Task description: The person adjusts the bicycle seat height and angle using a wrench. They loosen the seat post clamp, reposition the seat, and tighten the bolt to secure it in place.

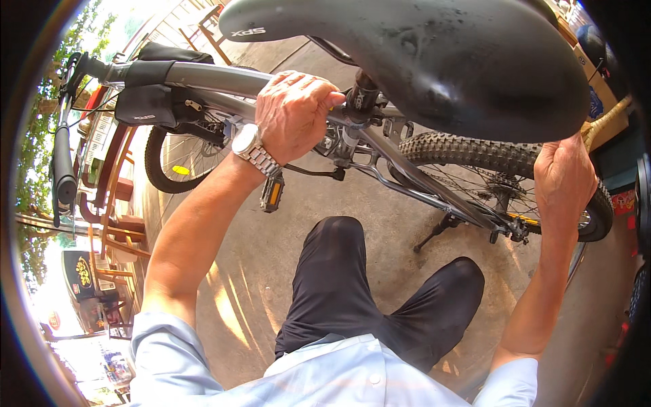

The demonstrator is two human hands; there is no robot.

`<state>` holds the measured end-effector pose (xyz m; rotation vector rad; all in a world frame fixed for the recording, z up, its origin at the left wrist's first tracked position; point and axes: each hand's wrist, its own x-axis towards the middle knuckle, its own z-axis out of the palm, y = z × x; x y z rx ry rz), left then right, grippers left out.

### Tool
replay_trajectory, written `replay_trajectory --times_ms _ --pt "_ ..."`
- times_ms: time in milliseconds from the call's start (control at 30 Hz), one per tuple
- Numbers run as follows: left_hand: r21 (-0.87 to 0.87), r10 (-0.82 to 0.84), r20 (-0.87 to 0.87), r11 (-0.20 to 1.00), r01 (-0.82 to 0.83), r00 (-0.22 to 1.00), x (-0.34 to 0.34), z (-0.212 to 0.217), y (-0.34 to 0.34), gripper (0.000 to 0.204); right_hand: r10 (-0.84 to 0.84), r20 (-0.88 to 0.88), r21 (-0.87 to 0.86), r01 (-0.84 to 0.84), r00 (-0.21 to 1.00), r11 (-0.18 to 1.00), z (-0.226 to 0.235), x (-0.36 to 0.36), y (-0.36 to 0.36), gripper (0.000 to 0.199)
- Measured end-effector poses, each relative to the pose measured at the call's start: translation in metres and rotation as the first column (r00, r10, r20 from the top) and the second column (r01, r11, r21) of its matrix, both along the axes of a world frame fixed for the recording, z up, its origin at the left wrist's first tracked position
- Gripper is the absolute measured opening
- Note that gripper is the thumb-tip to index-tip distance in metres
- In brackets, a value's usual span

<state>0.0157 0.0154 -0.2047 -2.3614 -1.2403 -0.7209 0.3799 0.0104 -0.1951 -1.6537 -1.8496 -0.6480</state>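
Bike (347, 144) could tip if one slips: left hand (293, 117) curls fingers round a bar (220, 80), right hand (566, 178) pinches the seat (475, 64).

Wrapped L hand (295, 112) round silver-grey bike frame (217, 78), just fwd of seat post (363, 97); wore metal watch (245, 139) on that wrist. Touched rear edge of big blk saddle (468, 74) w/ R hand (564, 176), its fingertips out of sight. Showed blk frame bag (144, 104) and handlebar grip (63, 163) at far L, knobbly rear tyre (475, 150) beside R hand, plus pedal (272, 192) and kickstand (434, 234) lower down. Looked down on lt-blue shirt (325, 376), dk trousers (332, 271) w/ knees apart, and concrete floor (271, 244) w/ sun streaks. Took in wooden furniture (114, 176) and bright foliage (34, 163) along L rim.
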Motion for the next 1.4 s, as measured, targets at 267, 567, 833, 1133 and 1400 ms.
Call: replay_trajectory --times_ms 267,567,833,1133,1400 --pt "0.01 0.155 0.037 0.988 -0.156 0.987 0.01 -0.001 0.004 0.009 -0.04 0.004 -0.023 0.04 0.999 0.999 0.003 -0.005 -0.002 0.032" --pt "-0.25 0.411 -0.005 0.882 -0.399 0.912 0.025 0.007 0.024 0.023 -0.009 0.067 0.067 0.004 0.998 0.998 0.001 -0.003 0.001 0.028" --pt "-0.551 0.365 -0.154 0.74 -0.386 0.918 -0.006 0.0 0.082 0.021 0.07 0.003 0.053 -0.07 0.998 0.996 0.006 -0.012 0.001 0.024" --pt "-0.507 -0.094 -0.116 0.862 0.022 0.989 -0.015 0.002 0.072 0.025 0.077 -0.016 0.024 -0.076 0.997 0.997 0.008 -0.014 0.006 0.024" --pt "-0.295 -0.095 -0.077 0.953 0.068 0.992 -0.015 -0.012 0.052 0.027 0.04 -0.153 -0.12 -0.059 0.987 0.991 0.018 -0.018 -0.006 0.019"
